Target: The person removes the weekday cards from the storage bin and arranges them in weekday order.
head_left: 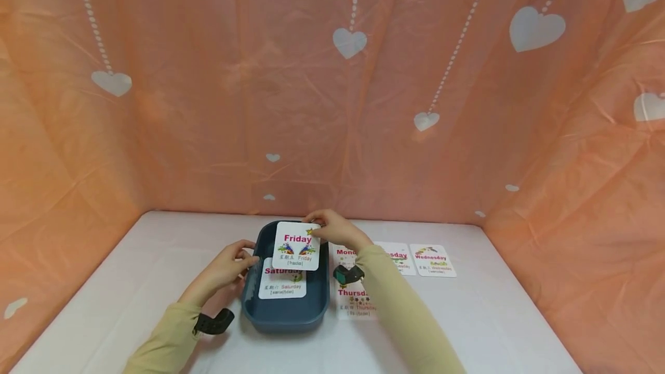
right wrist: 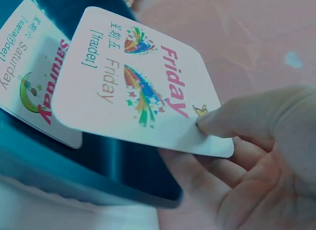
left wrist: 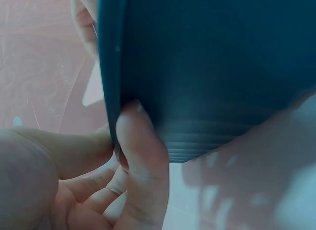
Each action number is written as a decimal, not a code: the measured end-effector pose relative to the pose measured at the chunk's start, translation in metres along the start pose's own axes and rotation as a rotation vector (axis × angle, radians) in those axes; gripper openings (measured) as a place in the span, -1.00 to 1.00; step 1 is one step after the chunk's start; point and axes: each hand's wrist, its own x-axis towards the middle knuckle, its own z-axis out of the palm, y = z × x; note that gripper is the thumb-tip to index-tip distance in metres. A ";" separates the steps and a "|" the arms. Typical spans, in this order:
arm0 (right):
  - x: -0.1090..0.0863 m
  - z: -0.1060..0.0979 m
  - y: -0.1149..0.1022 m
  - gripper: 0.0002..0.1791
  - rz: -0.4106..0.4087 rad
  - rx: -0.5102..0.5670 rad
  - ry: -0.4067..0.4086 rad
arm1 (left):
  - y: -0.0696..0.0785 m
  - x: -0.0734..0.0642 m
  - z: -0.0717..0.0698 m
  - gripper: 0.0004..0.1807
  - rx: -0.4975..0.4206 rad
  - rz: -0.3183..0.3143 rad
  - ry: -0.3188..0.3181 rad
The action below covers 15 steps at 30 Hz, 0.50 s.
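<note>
Between its thumb and fingers my right hand [head_left: 340,229] pinches the Friday card [head_left: 297,247] by its upper right corner, over the far part of a dark blue tray [head_left: 286,319]. In the right wrist view the thumb presses on the printed face of the Friday card [right wrist: 133,87], fingers beneath. Lying in the tray is the Saturday card [head_left: 283,287], its top edge overlapped by the Friday card. My left hand [head_left: 223,267] grips the tray's left rim; in the left wrist view thumb and index finger pinch the tray wall [left wrist: 111,67].
Right of the tray, the Monday card [head_left: 344,251] and the Thursday card [head_left: 355,303] lie partly hidden by my right arm. A card ending in "sday" [head_left: 400,261] and the Wednesday card [head_left: 433,261] lie farther right. An orange curtain [head_left: 312,103] with hearts stands behind the white table [head_left: 467,333].
</note>
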 end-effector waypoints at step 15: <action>-0.072 -0.047 0.024 -0.67 -0.026 0.174 0.187 | 0.000 0.002 0.003 -0.57 0.022 -0.023 0.025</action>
